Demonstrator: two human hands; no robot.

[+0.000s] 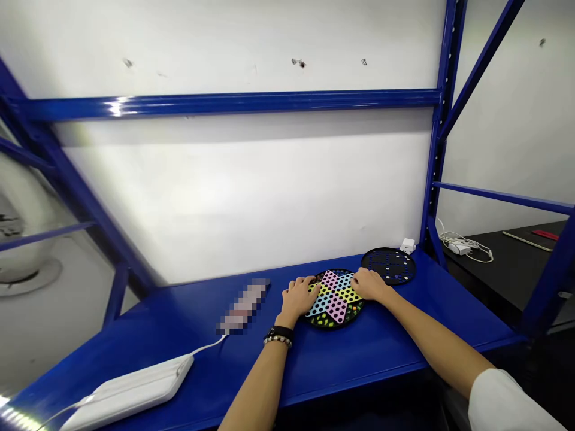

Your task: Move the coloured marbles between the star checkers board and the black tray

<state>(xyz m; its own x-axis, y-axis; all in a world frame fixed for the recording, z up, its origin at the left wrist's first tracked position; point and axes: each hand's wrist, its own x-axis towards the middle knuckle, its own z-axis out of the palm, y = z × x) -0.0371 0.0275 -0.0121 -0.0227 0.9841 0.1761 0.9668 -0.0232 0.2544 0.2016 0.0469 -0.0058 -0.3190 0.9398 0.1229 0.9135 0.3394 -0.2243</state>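
A round black Chinese checkers board (333, 299) with a pink, yellow and blue star full of holes lies on the blue tabletop. At its left rim, my left hand (298, 297) grips the board, the thumb over the star and the fingers curved along the edge. My right hand (369, 284) is closed on the right rim, with its fingertips by the star's upper right point. Behind the right hand lies a second round black board (390, 266) with blue markings and a few small white pieces.
A pixelated flat object (245, 306) lies left of my hands, wired by a white cable to a white power strip (135, 389) at front left. A white adapter (408, 246) sits at the back right. Blue rack posts (433, 161) frame the table. Cables (467, 246) lie on a black surface.
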